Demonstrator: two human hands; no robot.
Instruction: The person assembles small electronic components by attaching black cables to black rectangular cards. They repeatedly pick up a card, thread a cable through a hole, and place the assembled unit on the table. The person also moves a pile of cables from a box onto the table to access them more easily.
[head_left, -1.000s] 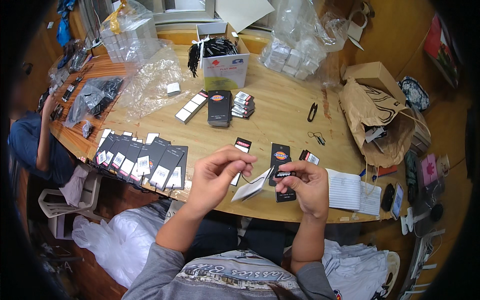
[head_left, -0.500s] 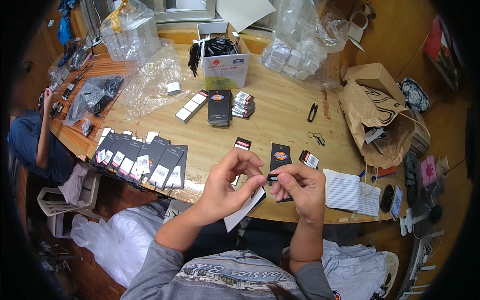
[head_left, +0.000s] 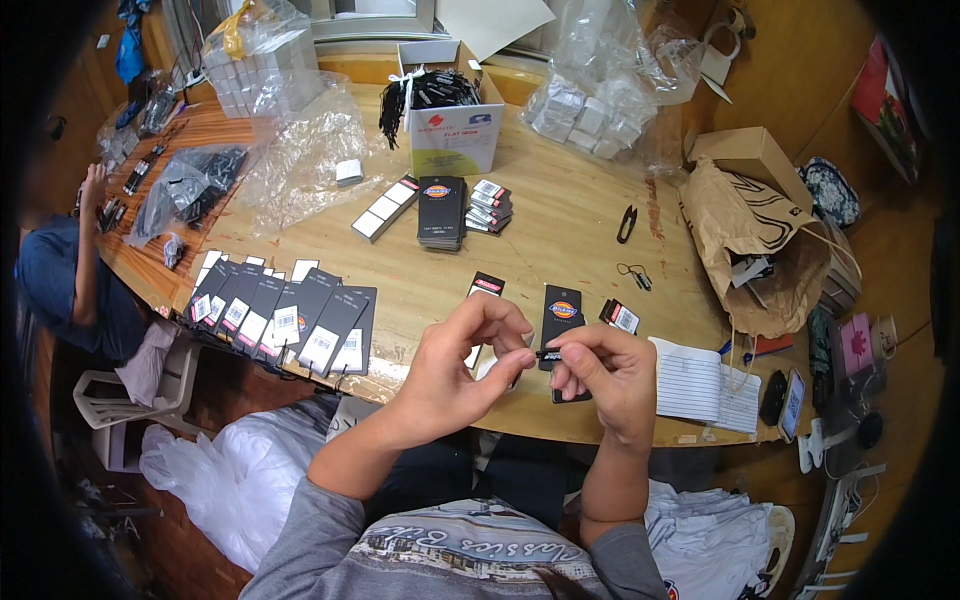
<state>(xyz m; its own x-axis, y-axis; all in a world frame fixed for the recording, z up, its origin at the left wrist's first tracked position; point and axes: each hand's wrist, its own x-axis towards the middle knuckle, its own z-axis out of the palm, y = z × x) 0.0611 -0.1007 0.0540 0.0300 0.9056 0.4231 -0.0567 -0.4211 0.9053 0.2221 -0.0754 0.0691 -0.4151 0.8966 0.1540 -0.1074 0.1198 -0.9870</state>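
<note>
My right hand (head_left: 615, 380) pinches a small black plastic tag-string fastener (head_left: 547, 355) between thumb and fingers, above the table's near edge. At its left end sits the thumb tip of my left hand (head_left: 450, 365), whose fingers are curled; the thin string there is too small to make out clearly. Beneath the hands lie a black hang tag (head_left: 562, 310) with a round logo and a smaller tag with a red top (head_left: 487, 284), partly covered by my left hand. Right of these is a small stack of barcode tags (head_left: 620, 316).
Fanned black tags with barcode stickers (head_left: 320, 325) lie at the left edge. Further back stand a stack of black tags (head_left: 440, 212) and a carton of black strings (head_left: 455, 135). Thread snips (head_left: 627, 224), a notebook (head_left: 700, 385) and a paper bag (head_left: 750, 240) are rightward. Another person (head_left: 70, 270) sits far left.
The white card that hung below my left hand has swung mostly out of sight behind it. Both hands stay nearly in place, with the fastener still between them.
</note>
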